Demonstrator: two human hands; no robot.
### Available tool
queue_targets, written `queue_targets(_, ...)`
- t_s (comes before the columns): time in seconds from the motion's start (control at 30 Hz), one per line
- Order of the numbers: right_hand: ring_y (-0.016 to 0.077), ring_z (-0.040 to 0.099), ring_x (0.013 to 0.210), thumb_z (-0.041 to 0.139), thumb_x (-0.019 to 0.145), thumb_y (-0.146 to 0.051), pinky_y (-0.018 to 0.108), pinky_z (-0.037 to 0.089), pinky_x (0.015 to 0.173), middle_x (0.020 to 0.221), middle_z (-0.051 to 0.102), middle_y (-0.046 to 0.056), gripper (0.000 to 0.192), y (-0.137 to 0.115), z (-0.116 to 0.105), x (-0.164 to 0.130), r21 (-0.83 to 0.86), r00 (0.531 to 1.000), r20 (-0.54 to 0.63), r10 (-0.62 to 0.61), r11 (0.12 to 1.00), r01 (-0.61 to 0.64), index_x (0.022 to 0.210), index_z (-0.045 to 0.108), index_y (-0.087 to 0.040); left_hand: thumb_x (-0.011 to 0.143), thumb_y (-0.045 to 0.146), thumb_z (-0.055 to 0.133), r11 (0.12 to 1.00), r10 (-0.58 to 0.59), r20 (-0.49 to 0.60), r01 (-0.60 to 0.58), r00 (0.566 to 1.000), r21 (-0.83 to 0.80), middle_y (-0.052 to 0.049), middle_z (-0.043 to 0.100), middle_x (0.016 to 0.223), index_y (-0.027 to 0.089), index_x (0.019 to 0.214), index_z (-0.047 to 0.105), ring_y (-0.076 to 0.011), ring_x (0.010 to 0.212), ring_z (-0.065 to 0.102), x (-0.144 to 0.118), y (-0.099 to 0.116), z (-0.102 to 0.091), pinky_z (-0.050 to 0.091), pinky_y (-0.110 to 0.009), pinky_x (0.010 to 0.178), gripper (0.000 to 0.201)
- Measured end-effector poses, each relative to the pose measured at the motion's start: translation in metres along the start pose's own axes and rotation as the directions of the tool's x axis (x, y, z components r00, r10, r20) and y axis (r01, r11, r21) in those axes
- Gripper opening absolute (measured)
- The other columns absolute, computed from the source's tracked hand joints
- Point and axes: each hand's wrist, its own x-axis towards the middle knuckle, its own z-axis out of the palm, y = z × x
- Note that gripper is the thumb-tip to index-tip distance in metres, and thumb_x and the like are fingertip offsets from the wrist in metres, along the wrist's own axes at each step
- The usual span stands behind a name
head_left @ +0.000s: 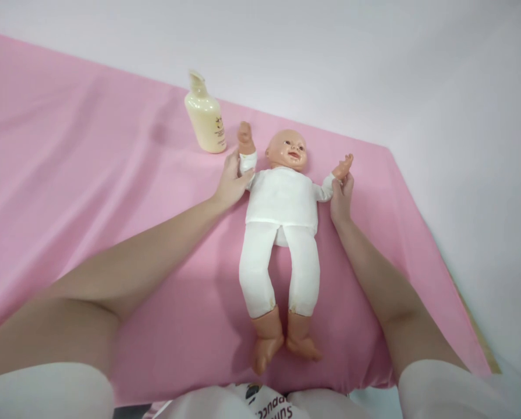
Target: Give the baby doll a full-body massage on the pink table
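Plastic baby doll in white cotton suit (282, 233) lies face up, mid pink cloth-covered table (68, 192). My left hand (231, 181) pinches doll's sleeved wrist; my right hand (341, 198) grips other wrist, fingers closed. Risk: uneven pull on arms, doll slides on loose cloth; elbow swing topples cream pump bottle (205, 119) just beside. Right fingertips hidden behind doll's palm; bottle label unreadable.

Your left hand (230, 183) grips the doll (282, 233) by one wrist, your right hand (341, 198) by the other — a cream bottle (205, 115) stands nearby.
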Motion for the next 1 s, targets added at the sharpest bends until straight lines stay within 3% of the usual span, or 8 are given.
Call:
queue_targets(0.07, 0.0276, 0.035, 0.153, 0.055, 0.090, -0.057, 0.052, 0.037, 0.123, 0.165, 0.035, 0.010, 0.066, -0.006, 0.001, -0.001, -0.013, 0.998, 0.054, -0.037, 0.999, 0.037, 0.147, 0.042, -0.026, 0.092, 0.057, 0.061, 0.998, 0.008, 0.025, -0.009, 1.000, 0.058, -0.014, 0.054, 0.142, 0.023, 0.147, 0.044, -0.0330, 0.138, 0.046, -0.002, 0.012, -0.002, 0.035, -0.052, 0.119, 0.066)
queue_targets(0.23, 0.0270, 0.040, 0.151, 0.052, 0.091, -0.070, 0.050, 0.033, 0.126, 0.161, 0.043, 0.009, 0.075, -0.004, 0.003, -0.001, -0.105, 0.963, 0.257, -0.080, 0.988, 0.110, 0.152, 0.042, -0.028, 0.094, 0.036, 0.054, 0.984, -0.002, 0.242, -0.041, 0.970, 0.172, -0.010, 0.056, 0.143, 0.024, 0.149, 0.050, -0.0299, 0.135, 0.049, -0.003, 0.025, -0.003, 0.033, -0.052, 0.122, 0.056)
queue_targets(0.47, 0.0282, 0.047, 0.142, 0.045, 0.093, -0.072, 0.054, 0.034, 0.124, 0.152, 0.053, 0.008, 0.070, 0.013, 0.000, 0.000, -0.276, 0.932, 0.357, -0.058, 0.947, 0.165, 0.150, 0.047, -0.032, 0.091, 0.023, 0.051, 0.984, -0.029, 0.270, -0.020, 0.963, 0.178, -0.009, 0.056, 0.143, 0.023, 0.151, 0.048, -0.0270, 0.133, 0.050, -0.002, 0.024, -0.004, 0.035, -0.049, 0.122, 0.060)
queue_targets(0.6, 0.0286, 0.049, 0.141, 0.046, 0.093, -0.073, 0.054, 0.035, 0.123, 0.152, 0.054, 0.009, 0.071, 0.011, 0.000, 0.000, -0.275, 0.936, 0.347, -0.064, 0.947, 0.167, 0.150, 0.048, -0.030, 0.094, 0.031, 0.052, 0.987, -0.013, 0.260, -0.029, 0.965, 0.158, -0.010, 0.056, 0.144, 0.022, 0.150, 0.048, -0.0294, 0.135, 0.049, -0.002, 0.027, -0.003, 0.035, -0.052, 0.121, 0.057)
queue_targets(0.73, 0.0290, 0.046, 0.144, 0.047, 0.090, -0.075, 0.054, 0.033, 0.124, 0.155, 0.051, 0.010, 0.076, 0.003, 0.004, -0.002, -0.231, 0.947, 0.316, -0.057, 0.963, 0.135, 0.150, 0.046, -0.028, 0.097, 0.047, 0.053, 0.998, 0.058, 0.205, -0.063, 0.977, 0.014, -0.013, 0.051, 0.151, 0.021, 0.152, 0.040, -0.0312, 0.140, 0.047, -0.001, 0.024, 0.000, 0.034, -0.052, 0.122, 0.062)
queue_targets(0.9, 0.0275, 0.040, 0.150, 0.053, 0.089, -0.072, 0.053, 0.031, 0.126, 0.160, 0.043, 0.011, 0.075, 0.004, 0.003, -0.001, -0.083, 0.982, 0.183, -0.047, 0.995, 0.063, 0.148, 0.041, -0.028, 0.093, 0.056, 0.059, 0.992, -0.071, 0.064, 0.077, 0.995, -0.100, -0.015, 0.026, 0.164, 0.027, 0.156, 0.011, -0.0297, 0.152, 0.031, -0.001, -0.005, 0.002, 0.024, -0.049, 0.127, 0.085)
queue_targets(1.0, 0.0264, 0.041, 0.149, 0.059, 0.088, -0.063, 0.054, 0.034, 0.124, 0.161, 0.039, 0.012, 0.072, 0.016, -0.001, 0.004, -0.027, 0.997, 0.059, 0.040, 0.999, -0.038, 0.146, 0.037, -0.028, 0.094, 0.055, 0.058, 0.981, -0.106, 0.030, 0.109, 0.994, -0.163, -0.015, 0.023, 0.163, 0.030, 0.154, 0.001, -0.0294, 0.149, 0.031, 0.000, -0.023, 0.003, 0.026, -0.052, 0.126, 0.087)
